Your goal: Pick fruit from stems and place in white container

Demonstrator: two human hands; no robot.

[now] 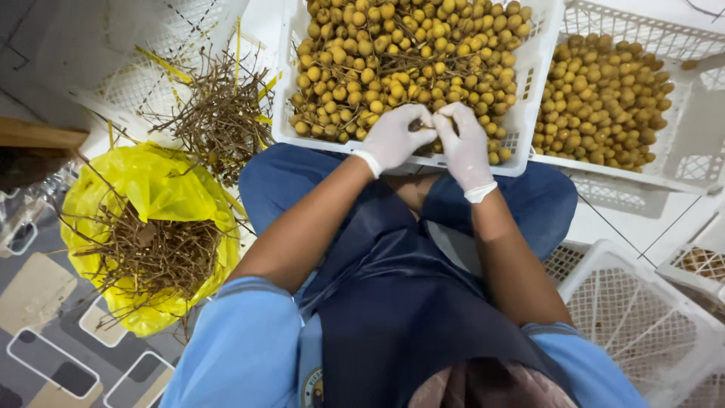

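A stemmed fruit cluster [423, 130] is being pinched by both gloved hands, left hand [393, 138] and right hand [464, 147], fingers closed; it is best gripped near the stalk and twisted gently.

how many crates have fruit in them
2: the white crate under both gloved hands, fruit still on stems, and the crate to its right with loose fruit. Others may lie outside the view.

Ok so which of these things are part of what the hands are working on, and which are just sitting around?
In use:
left hand and right hand, gloved, together on a fruit bunch
crate of fruit on stems
crate of loose fruit
yellow bag of bare twigs

Lying about:
empty white crates
loose twig pile
patterned mat
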